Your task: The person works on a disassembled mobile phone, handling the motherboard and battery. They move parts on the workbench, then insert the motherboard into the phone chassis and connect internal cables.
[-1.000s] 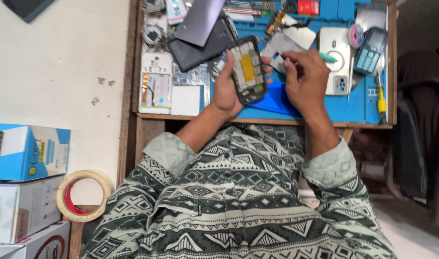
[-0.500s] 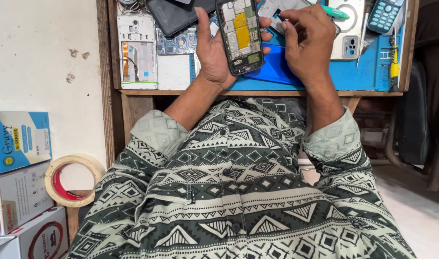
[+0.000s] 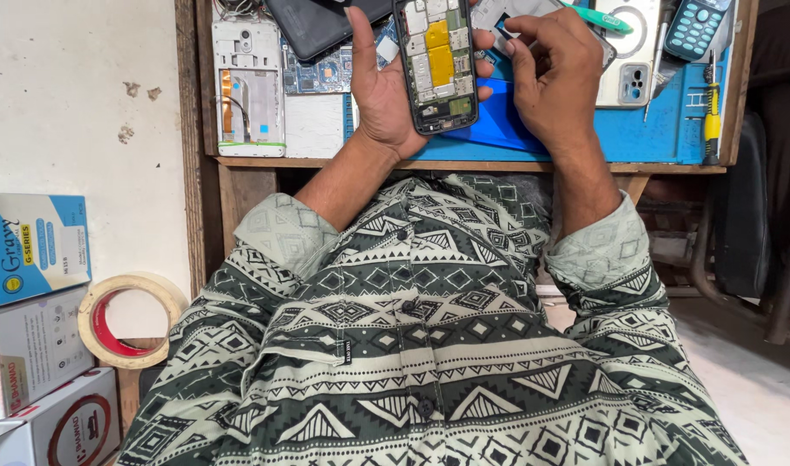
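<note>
— Left hand [image 3: 386, 95], what does it hold?

— Item one: my left hand wraps an opened phone [image 3: 436, 62], back cover off, boards and a yellow patch showing. Fingers curl round its far edge, thumb along the near side; it sits upright over the blue mat [image 3: 654, 138] at the bench's front.

— And the right hand?

— Item two: my right hand [image 3: 555, 73], fingers bunched and pinching a green-handled tool [image 3: 595, 19], just beside the phone's right edge. Whether the tip touches the phone, I cannot tell.

— Around them?

— Item three: a white phone frame [image 3: 248, 86] lying left on the wooden bench [image 3: 464, 164]. Item four: a dark tablet [image 3: 322, 26] behind it. Item five: a keypad handset [image 3: 697, 26] far right, a yellow screwdriver [image 3: 713, 112] below. Item six: a tape roll [image 3: 127, 321] and stacked boxes [image 3: 32, 250] at my left, well apart.
</note>
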